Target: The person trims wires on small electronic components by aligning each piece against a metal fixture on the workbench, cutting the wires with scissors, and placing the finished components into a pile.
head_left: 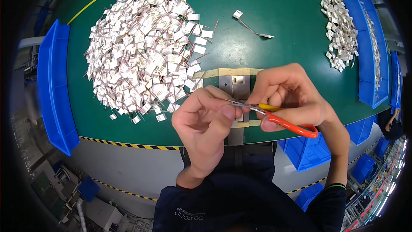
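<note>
Over the metal fixture [225, 84] at the bench's near edge, my two hands meet. My right hand [302, 96] is closed on small scissors with a red-orange looped handle [296, 126]. Their thin metal blades point left, toward the fingertips of the other hand. A yellow piece [269, 107] shows beside the handle, between the right fingers. My left hand [201, 124] is closed in a pinch by the blade tips; what it holds is too small and too covered to name. Below the blades, part of the fixture is hidden by my hands.
A large heap of white connectors with thin wires [141, 47] covers the left of the green bench [257, 0]. One wired connector [237, 14] lies apart. A smaller heap [339, 25] sits at right, beside a blue bin [369, 60]. Another blue bin [53, 86] flanks the left edge.
</note>
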The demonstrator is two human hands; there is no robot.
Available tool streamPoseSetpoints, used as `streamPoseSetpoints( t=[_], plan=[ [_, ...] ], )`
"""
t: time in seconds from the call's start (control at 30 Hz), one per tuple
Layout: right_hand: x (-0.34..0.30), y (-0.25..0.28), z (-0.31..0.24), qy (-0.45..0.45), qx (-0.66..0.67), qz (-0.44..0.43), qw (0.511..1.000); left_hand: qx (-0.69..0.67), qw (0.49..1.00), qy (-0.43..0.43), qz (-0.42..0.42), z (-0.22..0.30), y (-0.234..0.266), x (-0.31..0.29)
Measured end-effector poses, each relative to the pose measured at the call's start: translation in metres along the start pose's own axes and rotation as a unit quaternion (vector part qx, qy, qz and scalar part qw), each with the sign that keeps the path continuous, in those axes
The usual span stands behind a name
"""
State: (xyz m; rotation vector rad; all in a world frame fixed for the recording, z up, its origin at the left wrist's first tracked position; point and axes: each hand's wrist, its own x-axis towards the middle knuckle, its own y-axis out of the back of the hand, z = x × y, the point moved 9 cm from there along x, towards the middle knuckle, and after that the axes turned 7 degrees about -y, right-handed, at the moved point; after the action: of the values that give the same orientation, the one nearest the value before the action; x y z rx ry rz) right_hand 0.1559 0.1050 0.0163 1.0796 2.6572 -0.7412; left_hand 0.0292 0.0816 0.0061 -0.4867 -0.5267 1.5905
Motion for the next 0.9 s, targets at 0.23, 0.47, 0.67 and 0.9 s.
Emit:
streamPoseSetpoints(
  t=[0.23, 0.47, 0.67, 0.9],
  plan=[
    [-0.002, 0.002, 0.002, -0.029, 0.007, 0.016, 0.999, 0.002, 1.000, -0.005, -0.002, 0.001, 0.001, 0.000],
    [-0.002, 0.003, 0.002, -0.044, -0.006, 0.029, 0.999, 0.000, 1.000, -0.013, 0.000, 0.002, 0.002, 0.000],
    [-0.004, 0.003, 0.003, -0.041, 0.004, 0.033, 0.999, 0.007, 1.000, -0.026, -0.001, 0.003, 0.002, 0.000],
    [-0.008, 0.018, -0.012, 0.042, 0.044, 0.087, 0.994, 0.017, 1.000, -0.022, -0.006, 0.002, 0.000, -0.001]
  ],
)
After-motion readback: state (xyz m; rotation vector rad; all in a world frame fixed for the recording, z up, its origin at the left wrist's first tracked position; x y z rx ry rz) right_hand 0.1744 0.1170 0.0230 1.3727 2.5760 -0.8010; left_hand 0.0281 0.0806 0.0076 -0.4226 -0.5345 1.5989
